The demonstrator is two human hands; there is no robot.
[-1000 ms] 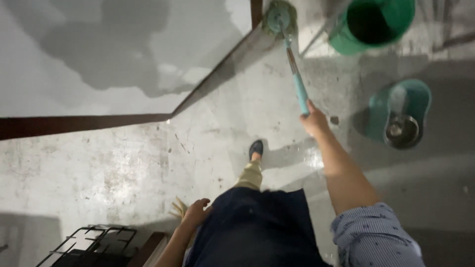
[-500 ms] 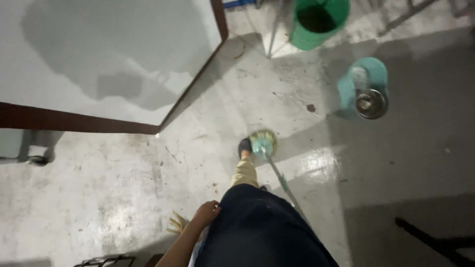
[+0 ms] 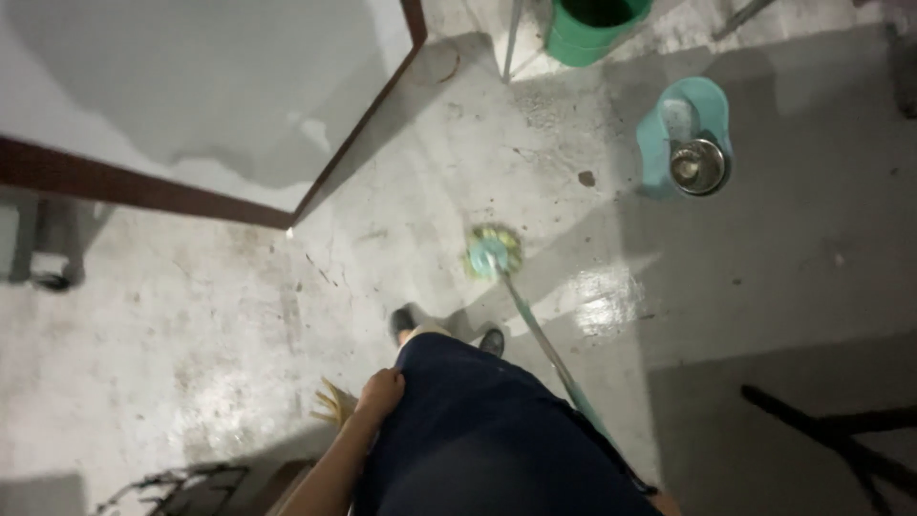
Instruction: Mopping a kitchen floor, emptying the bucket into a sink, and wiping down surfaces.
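A mop with a round teal and yellowish head (image 3: 492,250) rests on the wet concrete floor (image 3: 191,315) just ahead of my feet (image 3: 401,320). Its teal handle (image 3: 549,354) slants down to the lower right and passes behind my dark garment (image 3: 478,440). Only a sliver of my right hand (image 3: 661,501) shows at the bottom edge, where the handle ends. My left hand (image 3: 382,392) lies at my hip with its fingers curled into the dark cloth. A tuft of yellowish bristles (image 3: 332,403) sticks out beside that hand.
A teal mop bucket with a metal spinner (image 3: 693,143) stands at the upper right, and a green bucket (image 3: 597,29) is at the top. A grey wall with brown skirting (image 3: 353,124) juts in from the left. Dark bars (image 3: 841,430) lie at the right; a black rack (image 3: 181,483) at bottom left.
The mop head has come from far ahead by the wall corner back to the floor near my feet. My right arm has dropped out of view. The left hand stays at my hip.
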